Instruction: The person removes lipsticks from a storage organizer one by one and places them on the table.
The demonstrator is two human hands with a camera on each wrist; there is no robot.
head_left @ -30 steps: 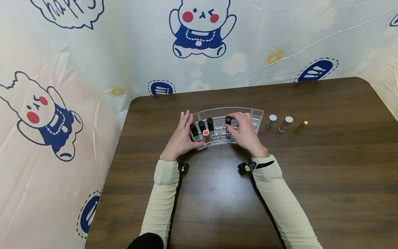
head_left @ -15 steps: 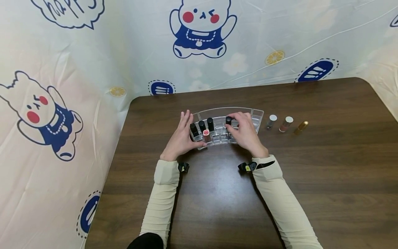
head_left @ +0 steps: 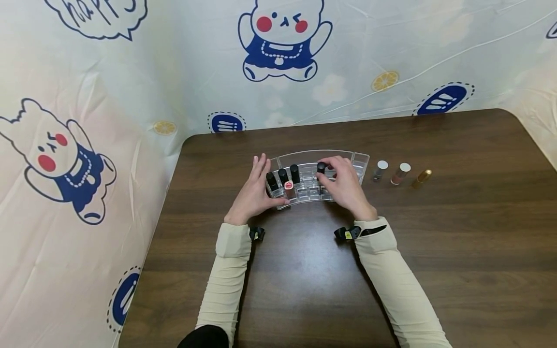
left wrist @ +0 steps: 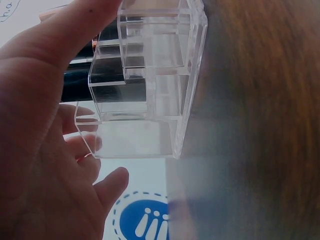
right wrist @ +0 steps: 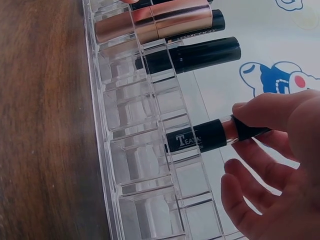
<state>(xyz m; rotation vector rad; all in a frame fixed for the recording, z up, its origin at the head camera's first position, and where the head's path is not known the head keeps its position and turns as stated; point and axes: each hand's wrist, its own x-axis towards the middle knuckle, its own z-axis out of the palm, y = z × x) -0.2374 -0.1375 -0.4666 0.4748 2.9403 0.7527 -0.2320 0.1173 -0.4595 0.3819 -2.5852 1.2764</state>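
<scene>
A clear lipstick organizer (head_left: 322,155) with stepped compartments stands on the table. My left hand (head_left: 251,193) grips its left end, the thumb along the front and the fingers round the side and back. My right hand (head_left: 345,186) pinches the dark upper end of a black lipstick tube (right wrist: 197,139) between thumb and fingers. Pale lettering marks this tube, a pinkish band shows below the top, and its lower end is in a compartment. To its left stand several black tubes (head_left: 294,174) and a pink-brown tube (right wrist: 155,21) in the organizer.
Right of the organizer, two tubes with whitish caps (head_left: 381,169) (head_left: 400,174) and a gold tube (head_left: 421,179) stand on the brown wooden table (head_left: 470,232). A printed curtain (head_left: 183,58) hangs along the table's back and left edges.
</scene>
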